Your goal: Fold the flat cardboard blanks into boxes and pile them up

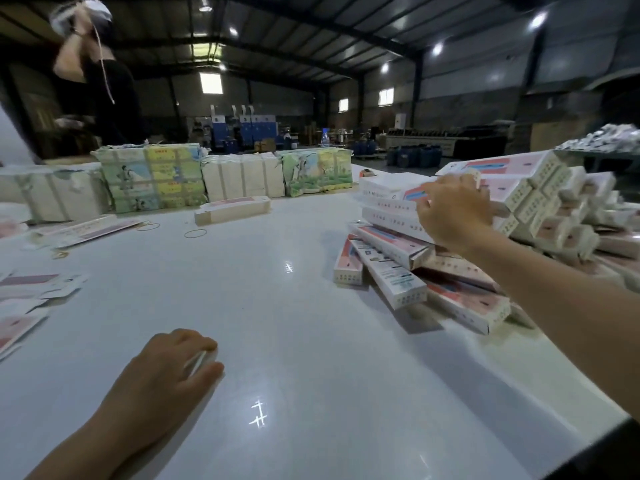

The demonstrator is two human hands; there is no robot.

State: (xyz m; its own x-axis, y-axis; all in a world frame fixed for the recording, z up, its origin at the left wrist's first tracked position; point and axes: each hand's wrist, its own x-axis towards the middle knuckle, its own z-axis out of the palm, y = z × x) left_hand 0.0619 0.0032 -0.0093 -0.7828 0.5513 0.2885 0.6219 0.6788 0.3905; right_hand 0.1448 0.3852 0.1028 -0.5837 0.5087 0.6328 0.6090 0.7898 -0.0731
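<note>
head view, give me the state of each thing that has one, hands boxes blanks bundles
right hand: fingers gripping a folded box on the pile
pile of folded boxes: stacked unevenly at the table's right
fallen boxes: lying askew below the pile
left hand: resting on the table, fingers loosely curled
flat blanks: unfolded, left edge
wrapped bundles: strapped, unopened
lone box: folded, lying flat

Tabletop (277, 306): glossy pale grey-white.
Folded boxes (519, 202): white with pink panels, blue-and-red stripe marks, rows of small dots on the end flaps.
Flat blanks (20, 306): white and pink.
Strapped bundles (152, 181): pale green and yellow with printed cartoon scenes; others (242, 178) plain cream.
Rubber bands (195, 233): tan.
</note>
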